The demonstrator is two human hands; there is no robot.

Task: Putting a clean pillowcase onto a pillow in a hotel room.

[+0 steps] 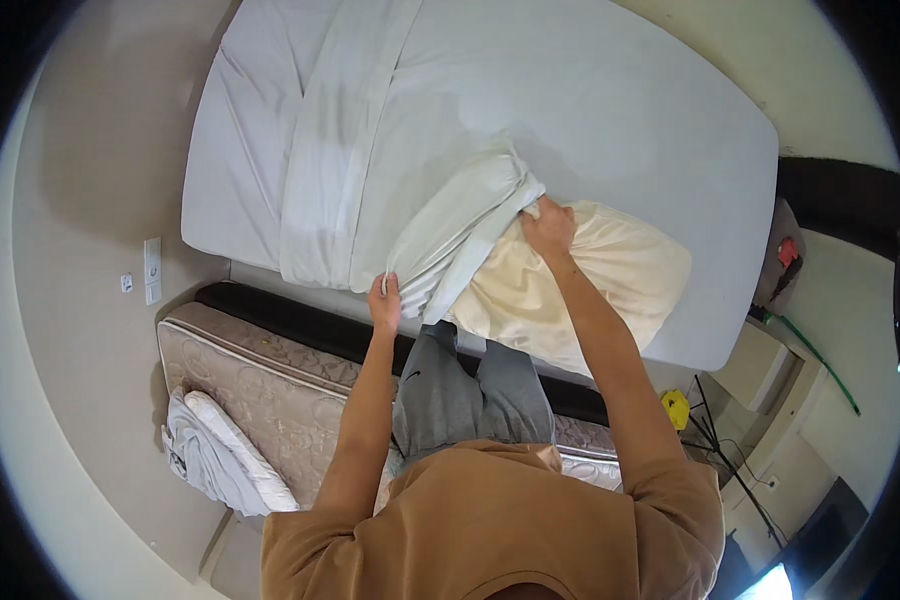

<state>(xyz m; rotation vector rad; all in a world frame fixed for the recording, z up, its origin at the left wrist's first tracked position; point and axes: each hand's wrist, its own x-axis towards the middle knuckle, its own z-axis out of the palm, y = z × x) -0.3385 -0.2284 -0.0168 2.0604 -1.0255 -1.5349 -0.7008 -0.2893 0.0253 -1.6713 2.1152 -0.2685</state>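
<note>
A cream pillow lies near the front edge of the bed, its left end inside a white pillowcase. The case is bunched and creased around that end, while the right part of the pillow is bare. My left hand pinches the near left corner of the pillowcase at the mattress edge. Farther right, my right hand is closed on the open hem of the case where it meets the pillow. Its fingertips are partly hidden by the cloth.
A fitted white sheet covers the bed, with a folded white sheet across its left part. Behind me stands a beige quilted mattress with grey and white cloth on it. A black metal stand and a yellow item are at right.
</note>
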